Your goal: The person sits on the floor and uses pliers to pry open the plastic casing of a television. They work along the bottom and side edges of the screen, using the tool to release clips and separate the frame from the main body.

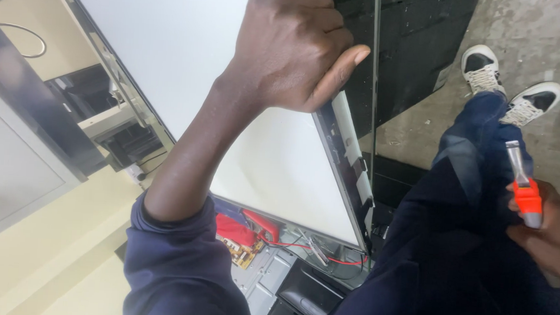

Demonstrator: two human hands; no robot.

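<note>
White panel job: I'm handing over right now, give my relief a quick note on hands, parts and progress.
Left hand: gripping the top edge of the white panel, tilted up off the chassis.
Right hand: holds an orange-handled tool by the knee, clear of the panel.
Done: panel lifted; circuit board and red wires exposed below.
Left: panel not yet set down.

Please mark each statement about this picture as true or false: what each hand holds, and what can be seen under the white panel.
1. The left hand grips the edge of the white panel. True.
2. The right hand is empty. False: it holds an orange and grey tool.
3. A circuit board and red wires show below the panel. True.
4. The person is barefoot. False: white sneakers are on the feet.
</note>
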